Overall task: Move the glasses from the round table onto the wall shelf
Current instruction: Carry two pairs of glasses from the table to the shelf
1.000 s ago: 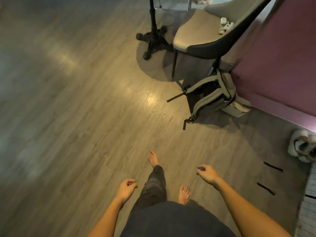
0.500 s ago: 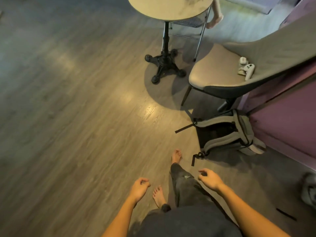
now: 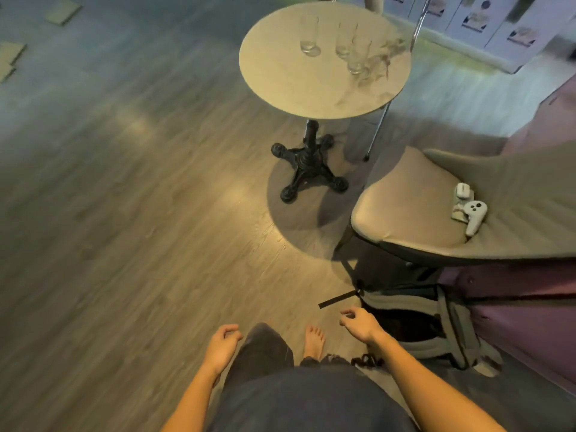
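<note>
A round table on a black iron pedestal stands ahead at the top centre. On its top are three clear glasses: one at the left, one in the middle and one nearer on the right; all look blurred. My left hand hangs low beside my leg, fingers loosely curled, holding nothing. My right hand hangs low too, fingers loosely curled and empty. Both hands are far below the table. No wall shelf is in view.
A beige chair stands to the right of the table with a white controller on its seat. A grey backpack lies on the floor beside my right hand. A purple wall runs along the right. Wooden floor spreads to the left.
The view has tilted up as I step forward: the whole table top and its glasses have come into sight. Chair and backpack have slid lower and nearer. Both hands stay empty.
</note>
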